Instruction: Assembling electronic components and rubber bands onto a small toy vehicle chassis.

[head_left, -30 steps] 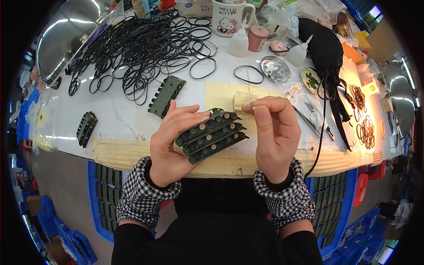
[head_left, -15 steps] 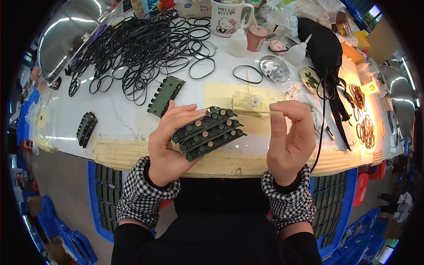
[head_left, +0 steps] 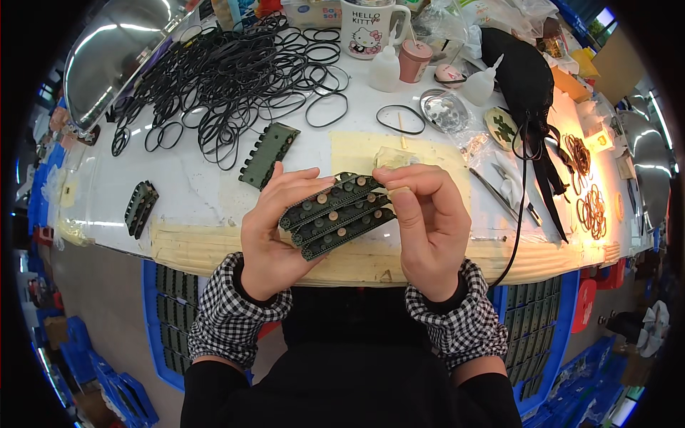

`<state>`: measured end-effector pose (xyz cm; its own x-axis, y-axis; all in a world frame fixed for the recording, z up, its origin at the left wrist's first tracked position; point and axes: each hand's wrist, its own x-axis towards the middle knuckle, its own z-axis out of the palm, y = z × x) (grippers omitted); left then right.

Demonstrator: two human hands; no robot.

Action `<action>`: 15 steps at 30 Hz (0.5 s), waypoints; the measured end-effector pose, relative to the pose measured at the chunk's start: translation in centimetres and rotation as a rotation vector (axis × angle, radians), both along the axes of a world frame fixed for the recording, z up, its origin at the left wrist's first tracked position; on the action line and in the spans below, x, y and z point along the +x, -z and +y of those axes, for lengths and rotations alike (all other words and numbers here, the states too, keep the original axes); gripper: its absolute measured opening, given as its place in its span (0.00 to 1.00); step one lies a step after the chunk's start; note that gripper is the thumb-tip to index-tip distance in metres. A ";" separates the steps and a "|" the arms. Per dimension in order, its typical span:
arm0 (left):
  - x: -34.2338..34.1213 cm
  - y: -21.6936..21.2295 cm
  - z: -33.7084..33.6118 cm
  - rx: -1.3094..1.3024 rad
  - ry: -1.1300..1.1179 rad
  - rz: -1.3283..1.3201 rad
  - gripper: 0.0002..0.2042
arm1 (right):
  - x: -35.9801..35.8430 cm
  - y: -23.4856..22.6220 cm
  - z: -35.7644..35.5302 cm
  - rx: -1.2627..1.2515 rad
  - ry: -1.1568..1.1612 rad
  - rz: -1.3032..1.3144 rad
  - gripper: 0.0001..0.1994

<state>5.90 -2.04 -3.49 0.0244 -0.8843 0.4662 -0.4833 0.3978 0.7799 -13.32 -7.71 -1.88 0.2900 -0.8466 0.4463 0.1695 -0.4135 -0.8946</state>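
Observation:
My left hand (head_left: 270, 242) is closed round a few dark green model tank track pieces (head_left: 334, 220), stacked side by side, with rows of small round wheels facing up. At their right end, my right hand (head_left: 432, 232) pinches a thin pale stick between thumb and forefinger, mostly hidden by the fingers. Its fingertips are at the pieces; whether they touch is unclear. Just beyond is a tape-covered block (head_left: 391, 157), partly covered by the right hand. Another green track piece (head_left: 268, 155) lies behind my left hand, and a smaller one (head_left: 140, 209) sits farther left.
A heap of black rubber bands (head_left: 221, 85) covers the back left, beside a shiny metal lamp shade (head_left: 114, 60). A mug (head_left: 365, 32), squeeze bottles (head_left: 385, 70) and a metal dish (head_left: 444, 110) stand behind. Tweezers (head_left: 492, 191) lie right; blue trays (head_left: 151, 321) flank my lap.
My right hand has moved left from beside the taped block to the right end of the track pieces, carrying the thin stick. My left hand has hardly moved.

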 end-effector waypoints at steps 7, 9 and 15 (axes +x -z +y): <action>0.1 0.2 0.0 -0.006 0.011 0.011 0.25 | -1.5 -0.1 -1.4 -0.122 0.300 0.055 0.02; 0.1 0.1 0.0 -0.007 0.013 0.015 0.25 | -2.4 0.1 -2.6 -0.368 0.472 0.361 0.02; 0.2 0.5 -0.1 -0.001 0.018 0.050 0.27 | -2.9 -0.6 -2.8 -0.654 0.620 0.613 0.07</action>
<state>6.14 -2.17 -4.03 0.0323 -0.8845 0.4654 -0.4366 0.4064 0.8027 -16.19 -10.51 -1.25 0.2212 -0.5737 0.7886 -0.6327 -0.6998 -0.3316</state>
